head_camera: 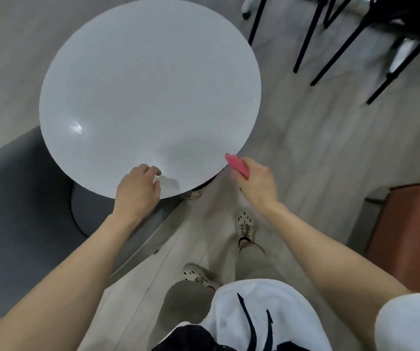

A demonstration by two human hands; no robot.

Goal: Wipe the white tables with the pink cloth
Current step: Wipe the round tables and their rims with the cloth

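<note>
cloth: pink cloth point(236, 165) is bunched in my right hand point(257, 183), one end poking out past the fingers. It sits right at the near-right rim of the tabletop point(148, 92) and looks just off the edge, not flat on the surface.
right hand: closed round the cloth, back of the hand up, beside the rim.
tabletop: round, white, with a glare spot on its left part.
left hand: my left hand point(138, 188) is on the near rim, fingers curled, tips on the surface.
pale patch: a pale patch point(169, 184) lies just beside my left thumb. Can't tell if it's a paper scrap or a reflection, or whether my fingers pinch it.
step: my read is that a wiping pass is about to start from the near-right edge.
doing it well: flatten the cloth under my palm so more than a corner touches. Keep the pressure even. Work in overlapping arcs from the far side toward me, then run round the rim. Brace with the left hand, then shift it and wipe the spot it covered.
risk: a bunched cloth probably streaks, and the zone under the left hand gets missed.
around: grey chair point(21, 198) close at the left, black chair legs point(343, 41) well apart at the far right.
</note>
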